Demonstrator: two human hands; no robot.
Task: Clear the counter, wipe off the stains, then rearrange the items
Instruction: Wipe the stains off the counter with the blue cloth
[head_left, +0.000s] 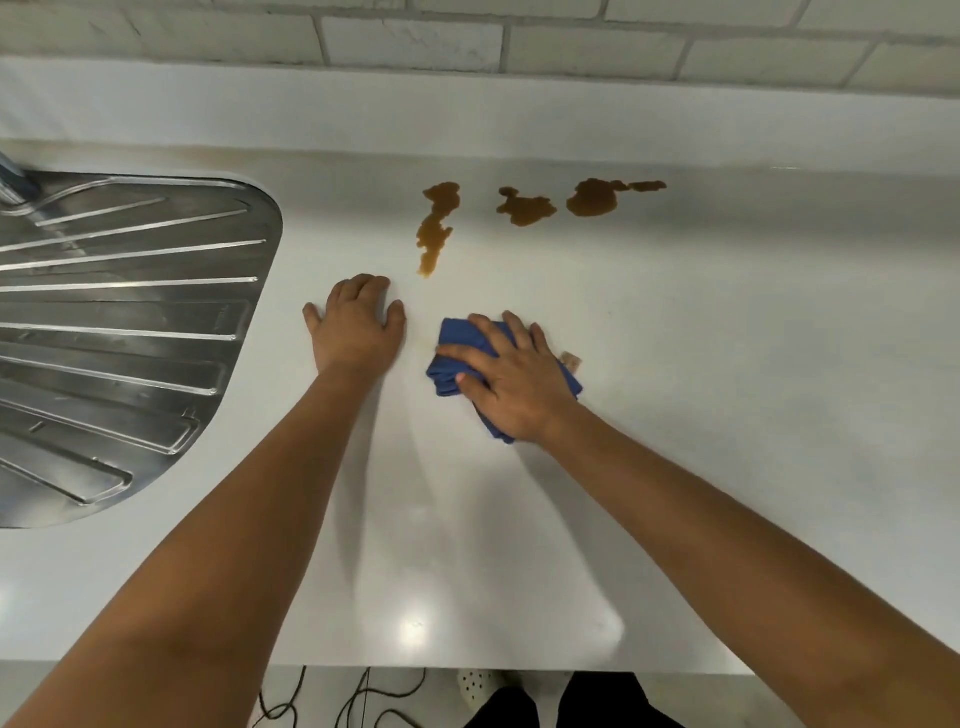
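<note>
Stains of brown liquid mark the white counter (727, 364) near the tiled wall: a long streak (435, 228), a middle blot (525, 208) and a right blot (597, 196). Right hand (511, 382) presses flat, fingers spread, on a folded blue cloth (460, 345), well short of them. Left hand (358, 325) rests flat beside it, holding nothing. Steel drainboard (130, 322) lies left. A small tan scrap (571, 359), perhaps a label, peeks beside the cloth.

Place: home kitchen.
Counter: white counter (727, 389), smooth and glossy, across the middle.
Drainboard: ribbed steel drainboard (119, 332) set into the top at 9 o'clock.
Wall: pale brick-pattern tiles (415, 44) at 12 o'clock.
Spills: brown stains (524, 208) near 12 o'clock.
</note>
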